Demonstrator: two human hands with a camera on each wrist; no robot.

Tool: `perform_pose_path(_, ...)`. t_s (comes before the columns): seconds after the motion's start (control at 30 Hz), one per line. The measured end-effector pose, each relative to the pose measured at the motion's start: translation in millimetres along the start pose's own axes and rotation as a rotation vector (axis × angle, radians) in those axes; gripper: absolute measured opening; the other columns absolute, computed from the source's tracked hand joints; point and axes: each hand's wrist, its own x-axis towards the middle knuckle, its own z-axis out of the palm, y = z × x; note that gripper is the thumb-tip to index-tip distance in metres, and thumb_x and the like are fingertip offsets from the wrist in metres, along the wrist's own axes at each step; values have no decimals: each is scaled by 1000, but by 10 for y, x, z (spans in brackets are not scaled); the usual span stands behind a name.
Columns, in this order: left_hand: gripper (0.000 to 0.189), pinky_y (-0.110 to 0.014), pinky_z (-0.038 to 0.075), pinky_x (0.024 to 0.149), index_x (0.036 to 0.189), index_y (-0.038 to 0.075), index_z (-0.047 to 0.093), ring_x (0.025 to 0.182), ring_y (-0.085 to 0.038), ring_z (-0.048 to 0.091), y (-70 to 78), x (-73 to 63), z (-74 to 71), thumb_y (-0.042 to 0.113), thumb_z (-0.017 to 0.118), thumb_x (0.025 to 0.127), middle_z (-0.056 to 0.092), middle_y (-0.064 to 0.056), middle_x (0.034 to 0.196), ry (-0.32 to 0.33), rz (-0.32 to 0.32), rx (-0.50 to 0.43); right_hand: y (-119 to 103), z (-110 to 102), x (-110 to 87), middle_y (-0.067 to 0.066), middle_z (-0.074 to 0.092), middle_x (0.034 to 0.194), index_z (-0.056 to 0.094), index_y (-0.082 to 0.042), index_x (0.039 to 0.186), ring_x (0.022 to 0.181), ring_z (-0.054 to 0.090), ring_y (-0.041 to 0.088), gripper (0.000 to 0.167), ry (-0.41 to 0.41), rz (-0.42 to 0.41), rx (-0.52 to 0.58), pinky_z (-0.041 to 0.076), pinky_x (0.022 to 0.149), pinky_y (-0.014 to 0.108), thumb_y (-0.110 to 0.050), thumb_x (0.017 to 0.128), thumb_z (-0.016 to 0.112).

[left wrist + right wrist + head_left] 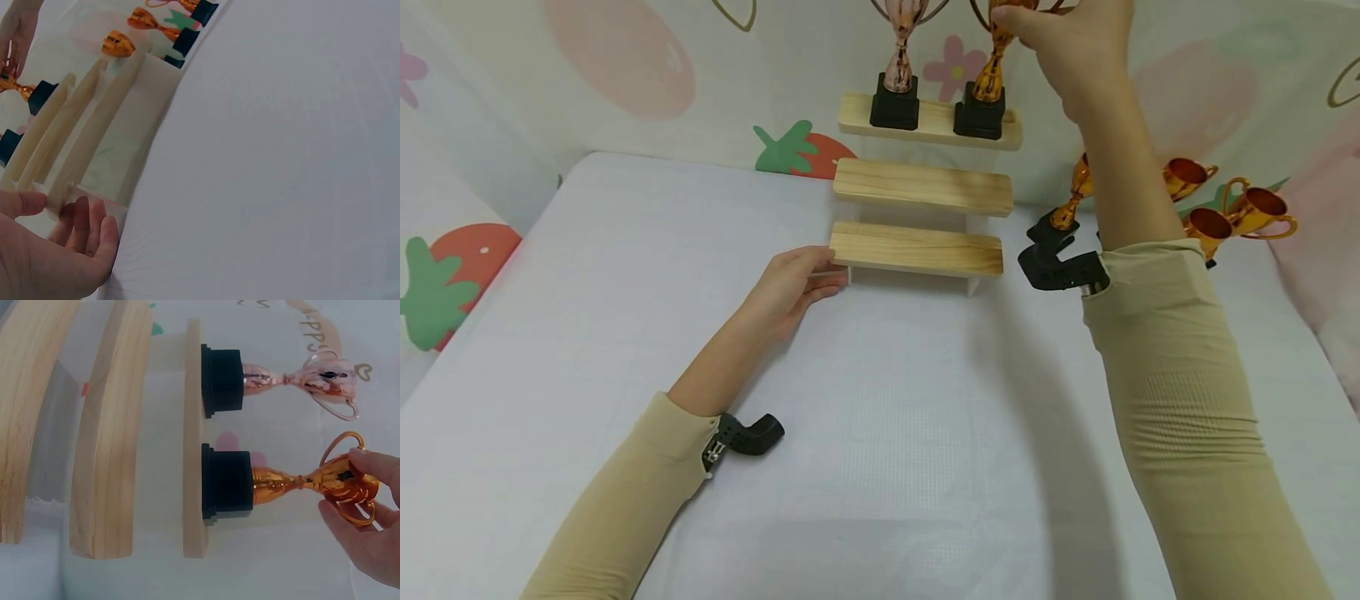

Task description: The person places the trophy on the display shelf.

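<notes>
A three-tier wooden display rack (917, 248) stands on the white-covered table. At its left end my left hand (790, 287) grips the lowest board, thumb along the upper side and fingers below, as the left wrist view also shows. High at the right, my right hand (1078, 54) holds a golden trophy (990, 79) by its cup, fingers beside a handle. That trophy's black base (228, 484) is right at the top board (195, 434), upright near the right end. Left of it on the same board stands a rose-gold trophy (325, 378), also upright.
Several more golden trophies (1255, 210) stand on the table right of the rack, partly hidden by my right forearm. The two lower boards hold nothing. Behind the rack hangs a pale backdrop (790, 58) with strawberry and flower prints.
</notes>
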Motion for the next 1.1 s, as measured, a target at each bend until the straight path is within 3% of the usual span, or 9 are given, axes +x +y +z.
perform_pose_path(0.27, 50, -25, 54, 105, 155, -8, 40, 106, -13, 62, 0, -1, 4, 18, 44, 113, 55, -11, 133, 6, 5, -3, -30, 1, -7, 0, 50, 145, 50, -13, 151, 113, 57, 4, 58, -13, 38, -34, 51, 108, 19, -17, 99, 75)
perform_pose_path(0.4, 50, -25, 53, 106, 156, -8, 40, 107, -13, 62, 3, -8, 2, 19, 44, 113, 56, -11, 133, 3, 4, -2, -27, -11, -20, 0, 48, 149, 48, -15, 153, 110, 54, 3, 60, -22, 53, -81, 49, 109, 18, -21, 99, 75)
perform_pose_path(0.6, 49, -29, 51, 112, 155, -8, 41, 108, -15, 61, 2, -5, 14, 19, 43, 114, 55, -12, 133, 7, 1, 1, 40, -87, -76, -5, 56, 136, 54, -19, 149, 95, 54, 2, 56, -16, 59, -63, 50, 108, 21, -23, 98, 77)
perform_pose_path(0.87, 48, -29, 50, 112, 154, -8, 40, 103, -14, 62, 2, -1, 15, 17, 43, 114, 56, -11, 128, 12, -2, -26, 155, -166, -184, -2, 45, 157, 43, -27, 159, 128, 56, 10, 68, -3, 97, -58, 48, 113, 23, -23, 99, 76)
perform_pose_path(1.1, 48, -30, 50, 113, 155, -8, 40, 104, -14, 62, 7, -5, 17, 17, 43, 114, 56, -11, 130, 15, -3, -23, 276, -234, -280, 2, 54, 152, 50, -20, 154, 117, 60, 8, 60, 19, 131, -92, 47, 114, 23, -27, 100, 75)
